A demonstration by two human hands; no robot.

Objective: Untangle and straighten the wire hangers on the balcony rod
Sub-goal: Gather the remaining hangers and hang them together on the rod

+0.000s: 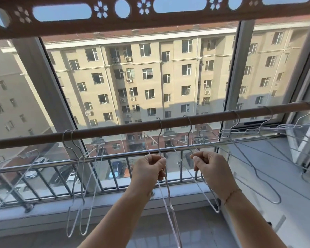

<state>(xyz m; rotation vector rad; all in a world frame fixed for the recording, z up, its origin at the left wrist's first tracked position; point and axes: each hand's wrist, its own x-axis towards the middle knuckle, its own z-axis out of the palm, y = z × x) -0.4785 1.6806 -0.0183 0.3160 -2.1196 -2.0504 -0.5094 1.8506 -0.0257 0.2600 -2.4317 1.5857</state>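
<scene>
Head view: left hand (149,169) and right hand (208,167) each pinch a hanger (164,178) neck — draw them apart slowly, keeping hooks on the rod (115,128).

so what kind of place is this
Probably an enclosed apartment balcony used for drying laundry: a brown rod hung with wire hangers, a metal railing at the window, and an apartment block seen from high up.

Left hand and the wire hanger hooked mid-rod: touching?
Touching. The head view shows the left hand closed around the wire hanger just below its neck, the wire running out under the fist; its hook sits over the rod.
</scene>
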